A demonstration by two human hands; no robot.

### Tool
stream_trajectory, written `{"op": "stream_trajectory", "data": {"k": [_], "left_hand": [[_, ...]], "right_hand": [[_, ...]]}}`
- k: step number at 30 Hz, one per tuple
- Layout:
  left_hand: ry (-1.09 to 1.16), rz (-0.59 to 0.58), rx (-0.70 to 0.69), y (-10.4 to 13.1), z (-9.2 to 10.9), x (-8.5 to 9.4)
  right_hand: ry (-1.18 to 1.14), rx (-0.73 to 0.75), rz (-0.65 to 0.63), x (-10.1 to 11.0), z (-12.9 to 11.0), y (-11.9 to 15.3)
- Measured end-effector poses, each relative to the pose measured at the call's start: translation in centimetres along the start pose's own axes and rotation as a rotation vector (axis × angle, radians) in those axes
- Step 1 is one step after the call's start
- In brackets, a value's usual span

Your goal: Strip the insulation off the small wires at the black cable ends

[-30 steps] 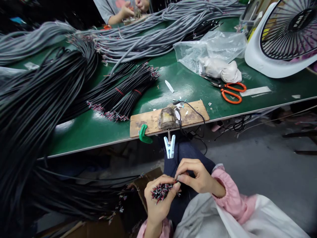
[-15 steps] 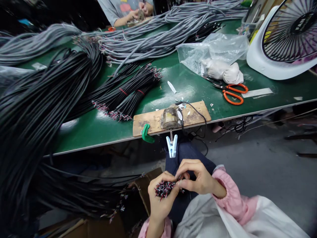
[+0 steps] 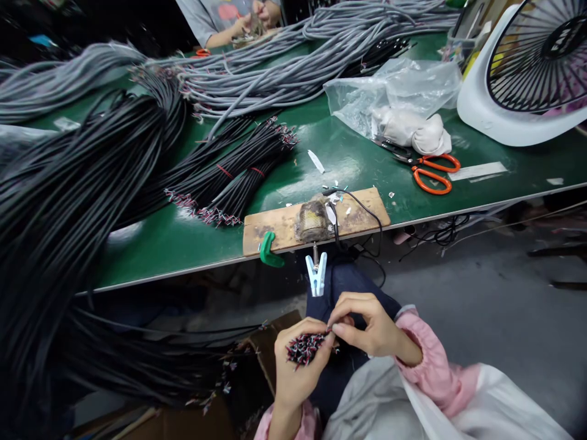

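Note:
Over my lap, my left hand (image 3: 297, 360) is wrapped round a bundle of black cables (image 3: 306, 349), whose stripped ends show red, white and black wires. My right hand (image 3: 364, 324) pinches at the bundle's upper right edge, thumb and forefinger pressed together by the left fingertips. What lies in that pinch is too small to make out, perhaps a wire end. Just beyond my hands, a light blue clothes peg (image 3: 316, 274) hangs on the shaft of a small motor (image 3: 313, 221). The motor sits on a wooden board (image 3: 270, 223) at the table edge.
Tied black cable bundles (image 3: 229, 171) lie on the green table (image 3: 192, 250); grey cables (image 3: 257, 85) stretch behind. Orange-handled scissors (image 3: 431, 174), a plastic bag (image 3: 362, 98) and a white fan (image 3: 495, 122) stand right. A green clamp (image 3: 270, 252) grips the board. A co-worker's hands (image 3: 252, 21) work opposite.
My right thumb and forefinger have closed into a tighter pinch and shifted slightly at the bundle's edge. The left hand keeps its hold on the cables. The view has moved slightly.

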State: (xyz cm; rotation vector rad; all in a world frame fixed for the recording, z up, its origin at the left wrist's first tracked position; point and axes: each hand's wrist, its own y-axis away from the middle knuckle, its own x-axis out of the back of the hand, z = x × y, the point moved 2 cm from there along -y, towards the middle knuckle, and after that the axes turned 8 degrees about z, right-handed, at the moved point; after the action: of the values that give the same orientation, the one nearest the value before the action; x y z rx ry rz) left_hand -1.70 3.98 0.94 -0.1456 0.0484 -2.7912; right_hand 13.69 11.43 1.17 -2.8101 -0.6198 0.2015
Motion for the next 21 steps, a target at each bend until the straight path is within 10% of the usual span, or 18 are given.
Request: {"op": "stream_trajectory", "data": {"k": [21], "left_hand": [[0.086,-0.012,0.033,0.32,-0.26,-0.41]], "right_hand": [[-0.029,0.014,0.005,-0.12,0.33,-0.07]]}}
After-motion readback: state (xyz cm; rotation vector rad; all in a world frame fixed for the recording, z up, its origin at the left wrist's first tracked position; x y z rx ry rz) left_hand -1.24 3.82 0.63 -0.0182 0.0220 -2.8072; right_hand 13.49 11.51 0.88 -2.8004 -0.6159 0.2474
